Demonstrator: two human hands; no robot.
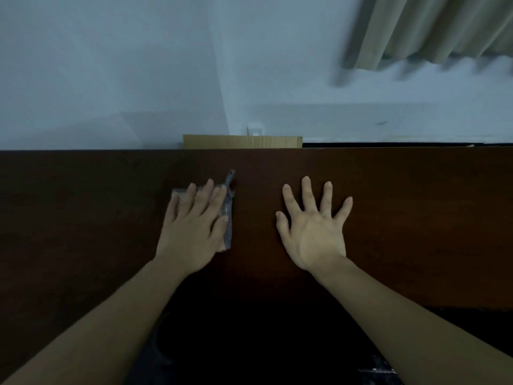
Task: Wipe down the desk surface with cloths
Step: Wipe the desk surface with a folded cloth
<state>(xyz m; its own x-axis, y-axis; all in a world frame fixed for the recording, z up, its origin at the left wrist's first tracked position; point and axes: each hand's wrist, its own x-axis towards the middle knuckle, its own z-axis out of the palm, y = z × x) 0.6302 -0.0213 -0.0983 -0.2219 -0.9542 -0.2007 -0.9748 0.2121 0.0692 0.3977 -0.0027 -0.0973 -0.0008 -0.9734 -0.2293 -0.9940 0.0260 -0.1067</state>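
A dark brown wooden desk (416, 218) fills the middle of the view. My left hand (191, 226) lies flat on a grey patterned cloth (228, 218), fingers straight, pressing it to the desk surface; the cloth shows along the hand's right side and at its fingertips. My right hand (313, 226) rests flat on the bare desk about a hand's width to the right, fingers spread, holding nothing.
A pale wall rises behind the desk's far edge. A light wooden board (241, 141) and a white wall socket (254, 130) show just behind that edge. Beige curtains (433, 29) hang at the upper right. My dark lap fills the bottom centre.
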